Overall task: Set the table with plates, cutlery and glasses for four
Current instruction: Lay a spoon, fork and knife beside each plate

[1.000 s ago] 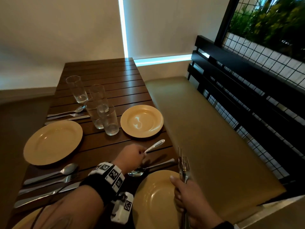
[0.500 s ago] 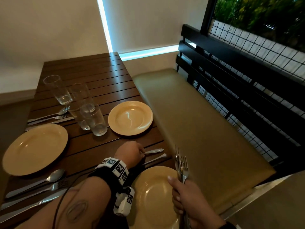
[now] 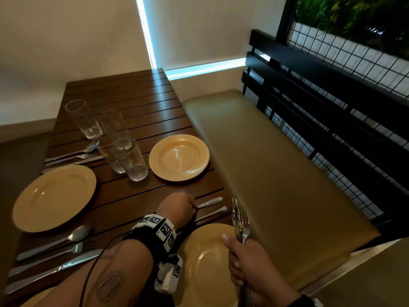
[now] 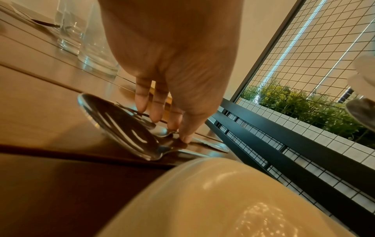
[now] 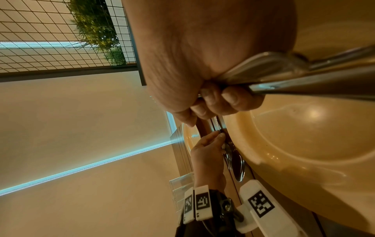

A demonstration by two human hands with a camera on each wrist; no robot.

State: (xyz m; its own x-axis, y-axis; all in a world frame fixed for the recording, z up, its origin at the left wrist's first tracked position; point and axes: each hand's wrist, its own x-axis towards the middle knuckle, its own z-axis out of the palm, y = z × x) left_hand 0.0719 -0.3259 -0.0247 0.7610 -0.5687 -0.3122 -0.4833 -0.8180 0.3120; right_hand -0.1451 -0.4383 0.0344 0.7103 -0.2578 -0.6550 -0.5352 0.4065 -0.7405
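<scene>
My left hand point(image 3: 192, 206) rests low on the brown slatted table point(image 3: 137, 107), just beyond the near right plate point(image 3: 205, 262). In the left wrist view its thumb and forefinger point(image 4: 179, 134) pinch the neck of a fork point(image 3: 210, 201) that lies flat on the wood. A spoon point(image 4: 121, 125) lies beside the fork, next to the plate rim point(image 4: 202, 200). My right hand point(image 3: 234, 251) grips a bundle of forks and a knife point(image 3: 240, 218) upright over the plate's right edge. Two more yellow plates point(image 3: 179, 157) point(image 3: 53, 196) are laid.
Several empty glasses point(image 3: 128, 158) stand grouped mid-table. Two full cutlery sets point(image 3: 66, 247) point(image 3: 73, 156) lie by the left plate. A padded tan bench point(image 3: 276, 162) with a black slatted back point(image 3: 332, 89) runs along the table's right edge.
The fork in my left hand has come down from a tilt to lie flat beside the spoon. My right hand still holds its bundle upright. My view has swung left.
</scene>
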